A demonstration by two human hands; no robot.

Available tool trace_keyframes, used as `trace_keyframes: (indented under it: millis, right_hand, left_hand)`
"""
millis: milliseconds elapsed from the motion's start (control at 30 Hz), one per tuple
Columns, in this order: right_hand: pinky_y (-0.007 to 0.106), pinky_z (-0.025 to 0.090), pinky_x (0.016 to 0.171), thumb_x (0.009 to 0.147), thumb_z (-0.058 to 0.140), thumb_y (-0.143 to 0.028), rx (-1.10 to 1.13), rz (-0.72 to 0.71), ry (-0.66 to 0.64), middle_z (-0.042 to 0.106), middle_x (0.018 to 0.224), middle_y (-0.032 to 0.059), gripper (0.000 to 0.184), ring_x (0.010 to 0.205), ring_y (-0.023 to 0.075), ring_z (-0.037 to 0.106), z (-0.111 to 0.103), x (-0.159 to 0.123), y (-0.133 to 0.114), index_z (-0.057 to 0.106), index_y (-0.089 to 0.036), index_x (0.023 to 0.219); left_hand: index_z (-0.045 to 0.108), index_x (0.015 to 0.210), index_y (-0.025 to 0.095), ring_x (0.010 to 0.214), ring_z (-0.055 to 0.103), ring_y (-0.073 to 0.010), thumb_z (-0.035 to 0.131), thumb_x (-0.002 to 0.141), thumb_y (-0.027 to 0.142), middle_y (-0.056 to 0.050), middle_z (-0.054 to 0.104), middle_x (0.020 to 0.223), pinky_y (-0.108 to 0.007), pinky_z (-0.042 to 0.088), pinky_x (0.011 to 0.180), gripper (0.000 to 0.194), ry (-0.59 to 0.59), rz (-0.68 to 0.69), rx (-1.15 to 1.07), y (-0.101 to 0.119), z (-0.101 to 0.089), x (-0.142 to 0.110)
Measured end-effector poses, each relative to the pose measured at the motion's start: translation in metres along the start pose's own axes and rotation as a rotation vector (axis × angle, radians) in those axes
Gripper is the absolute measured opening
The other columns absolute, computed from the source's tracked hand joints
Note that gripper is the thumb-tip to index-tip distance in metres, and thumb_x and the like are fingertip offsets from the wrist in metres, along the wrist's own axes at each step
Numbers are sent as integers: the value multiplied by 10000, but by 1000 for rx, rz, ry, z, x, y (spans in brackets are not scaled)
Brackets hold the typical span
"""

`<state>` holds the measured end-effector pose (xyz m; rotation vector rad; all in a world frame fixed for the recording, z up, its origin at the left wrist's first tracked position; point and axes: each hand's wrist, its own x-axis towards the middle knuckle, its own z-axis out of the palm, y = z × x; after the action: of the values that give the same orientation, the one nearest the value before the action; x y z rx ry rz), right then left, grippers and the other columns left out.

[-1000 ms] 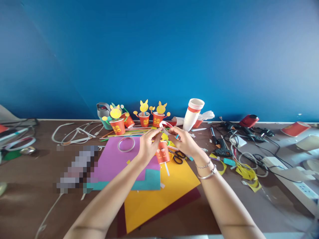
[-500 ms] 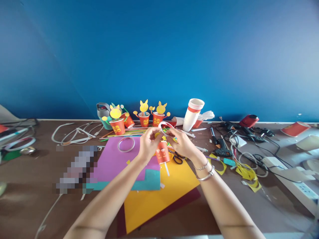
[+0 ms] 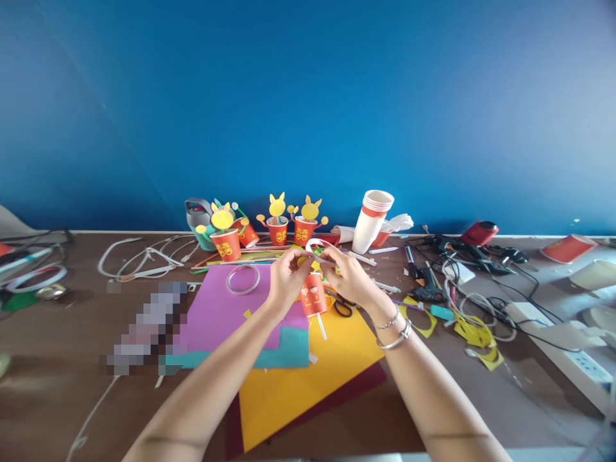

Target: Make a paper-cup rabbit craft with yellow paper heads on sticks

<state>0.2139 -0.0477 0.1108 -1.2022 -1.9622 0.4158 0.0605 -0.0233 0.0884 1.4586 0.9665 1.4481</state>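
Observation:
My right hand is closed on a white roll of tape, its ring standing up above the fingers. My left hand pinches with thumb and forefinger right beside the roll; what lies between its fingertips is too small to make out. Yellow paper shows between the two hands, partly hidden by the fingers. Just below them is a red paper cup with heart shapes on its side and a white stick coming out of its lower end.
Purple paper and yellow paper lie under my hands, with another tape roll on the purple sheet. Scissors lie by the cup. Behind stand decorated cups and stacked white cups. Glue guns and cables are at right.
My right hand has shifted slightly and the tape roll has tipped lower, its ring now looking flatter. My left hand has barely moved.

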Motion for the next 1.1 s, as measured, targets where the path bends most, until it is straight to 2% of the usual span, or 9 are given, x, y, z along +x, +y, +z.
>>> trace_keyframes:
  millis: [133,267,400,567,667,900,1000,1100]
  right_hand:
    - [264,406,627,885,472,-190,-56,-15,59,639,665,14,141,596,156,582,3,2,0,612,-198,899]
    - [299,433,712,866,523,-209,-94,-25,138,677,699,35,132,660,179,624,5,3,1,648,-207,823]
    - [328,457,735,847,560,-243,-54,16,193,704,712,43,130,658,193,639,8,3,1,669,-212,783]
    - [313,461,660,810,575,-235,27,41,221,646,591,21,153,559,171,599,10,3,-1,639,-201,675]
    - [298,453,617,773,583,-230,80,78,242,629,586,18,149,561,166,581,12,2,-2,612,-201,630]
    - [249,371,498,703,533,-264,397,307,285,528,549,-6,154,540,132,466,23,3,-3,551,-195,567]
    - [257,357,498,721,531,-311,466,389,325,500,522,-10,215,512,123,435,18,7,10,514,-199,538]
    - [265,319,471,753,523,-355,342,451,345,524,511,-6,254,461,116,409,5,10,30,540,-198,553]
  left_hand:
    - [647,782,174,584,632,-117,654,752,294,12,653,707,-211,480,557,124,-18,10,46,-4,-1,0]
    - [656,794,181,606,626,-122,623,785,286,5,658,728,-216,469,569,110,-24,34,107,-7,-2,-2]
    - [661,815,192,672,634,-137,602,810,266,-17,677,788,-230,481,616,95,-24,135,219,-3,-3,-4]
    - [648,817,195,708,635,-148,582,828,258,-32,685,822,-244,484,642,92,-45,187,292,3,-4,-4]
    - [642,809,197,713,631,-148,571,827,239,-29,687,817,-241,477,638,85,-47,210,320,4,-4,-4]
    - [632,821,206,752,633,-155,564,841,272,-32,681,831,-253,483,685,96,-57,275,331,2,-5,-7]
    - [623,809,199,694,630,-144,591,833,328,-31,672,805,-245,484,651,135,-21,222,243,3,-7,-4]
    - [622,789,173,595,609,-128,651,785,404,-12,638,687,-235,482,585,232,20,33,57,6,-11,4]
